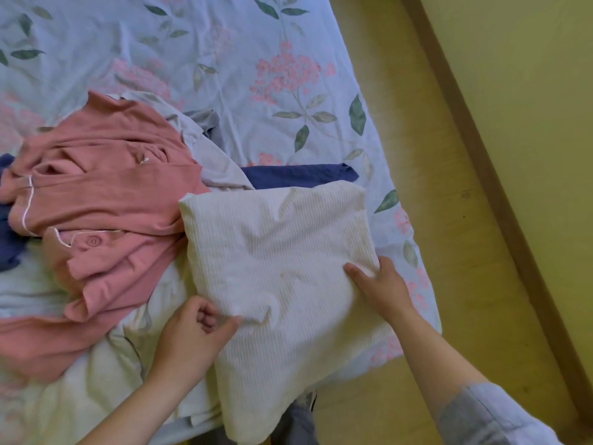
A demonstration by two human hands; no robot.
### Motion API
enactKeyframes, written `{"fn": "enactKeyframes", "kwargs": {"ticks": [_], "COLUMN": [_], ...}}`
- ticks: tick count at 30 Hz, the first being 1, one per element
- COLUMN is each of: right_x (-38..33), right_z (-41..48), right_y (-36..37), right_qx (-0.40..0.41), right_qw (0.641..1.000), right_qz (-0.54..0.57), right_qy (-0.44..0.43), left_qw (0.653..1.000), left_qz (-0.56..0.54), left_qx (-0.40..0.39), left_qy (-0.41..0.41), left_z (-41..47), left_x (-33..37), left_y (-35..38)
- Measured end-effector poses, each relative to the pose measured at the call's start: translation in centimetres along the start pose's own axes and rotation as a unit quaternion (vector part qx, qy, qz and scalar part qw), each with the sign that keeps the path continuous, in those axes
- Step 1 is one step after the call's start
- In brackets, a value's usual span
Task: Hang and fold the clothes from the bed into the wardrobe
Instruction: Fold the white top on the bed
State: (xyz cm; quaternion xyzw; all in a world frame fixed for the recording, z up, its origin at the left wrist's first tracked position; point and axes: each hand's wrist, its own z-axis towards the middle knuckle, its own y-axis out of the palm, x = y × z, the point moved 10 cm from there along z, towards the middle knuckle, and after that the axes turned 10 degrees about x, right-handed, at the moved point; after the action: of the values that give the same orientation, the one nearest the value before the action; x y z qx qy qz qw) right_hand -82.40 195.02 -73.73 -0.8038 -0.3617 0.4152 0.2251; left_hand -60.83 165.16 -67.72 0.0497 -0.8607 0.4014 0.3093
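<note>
Left hand (192, 335) is curled, thumb pinching the near edge of the white ribbed folded cloth (276, 239). Right hand (382, 287) grips the opposite edge, thumb on top. The cloth lies between both hands on the blue floral bed (256, 43). Beyond the left hand sits a crumpled pink buttoned garment (106, 194), and past the cloth a navy piece (298, 176).

Two hands: left hand (192, 335), right hand (382, 289). One folded white ribbed garment (276, 252), one pink buttoned top (106, 200), one floral bedsheet (256, 59).
</note>
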Motion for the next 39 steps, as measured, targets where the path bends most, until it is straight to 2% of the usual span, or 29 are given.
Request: {"fn": "enactKeyframes", "kwargs": {"ticks": [3, 9, 13, 18, 23, 28, 32, 39], "right_x": [1.4, 2.2, 1.7, 1.6, 0.6, 1.6, 1.4, 1.7], "right_z": [-1.1, -2.4, -3.4, -4.7, -7.3, -10.3, -14.5, -19.9], "right_y": [0.4, -0.4, -1.1, -3.6, -5.7, -8.0, -9.9, -11.8], "right_qx": [-0.040, -0.046, -0.037, -0.005, -0.036, -0.016, 0.000, -0.033], "right_qw": [0.998, 0.991, 0.987, 0.975, 0.953, 0.954, 0.943, 0.960], "right_qz": [0.030, 0.118, 0.153, 0.221, 0.300, 0.297, 0.332, 0.276], "right_qy": [0.025, 0.032, 0.019, 0.032, 0.027, 0.033, 0.005, 0.043], "left_qw": [0.996, 0.987, 0.976, 0.966, 0.963, 0.967, 0.956, 0.964], "left_qz": [-0.010, -0.020, -0.105, -0.204, -0.207, -0.238, -0.281, -0.261], "left_qx": [-0.026, -0.021, -0.038, -0.099, -0.171, -0.087, -0.059, -0.023], "left_qy": [-0.088, -0.157, -0.185, -0.121, -0.024, 0.016, 0.064, 0.053], "left_z": [-0.4, -0.5, -0.9, -1.5, -4.2, -6.2, -9.5, -15.1], "left_x": [-2.5, -3.0, -2.7, -1.0, 1.0, 1.4, 2.0, 0.6], "left_y": [1.1, 3.2, 3.4, 1.6, 0.6, -2.0, -5.2, -11.1]}}
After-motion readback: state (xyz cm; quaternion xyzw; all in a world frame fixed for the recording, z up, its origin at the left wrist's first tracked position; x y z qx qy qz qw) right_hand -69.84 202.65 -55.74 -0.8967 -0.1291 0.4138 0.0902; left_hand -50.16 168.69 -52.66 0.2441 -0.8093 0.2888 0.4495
